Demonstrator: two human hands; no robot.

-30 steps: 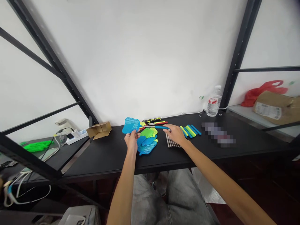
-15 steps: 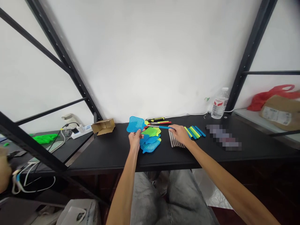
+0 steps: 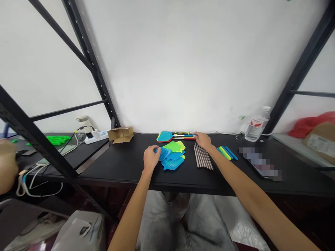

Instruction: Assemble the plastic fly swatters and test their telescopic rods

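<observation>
At the back of the black table, a blue fly swatter lies on top of other assembled swatters. My right hand is closed at its blue handle end. My left hand has its fingers curled on the edge of a loose blue swatter head, at the left of a pile. Green mesh heads and more blue heads make up that pile. Bare metal rods lie side by side below my right hand. Blue and yellow-green handles lie partly behind my right forearm.
An open cardboard box stands at the back left, near a white power strip. A water bottle and a blurred-out phone-like object are at the right. Black shelf posts frame the table. Another person's hand shows at far left.
The blue swatter, held up in both hands before, now lies on the stack at the back. My left hand has left it and come down to the pile of heads. The view has shifted slightly.
</observation>
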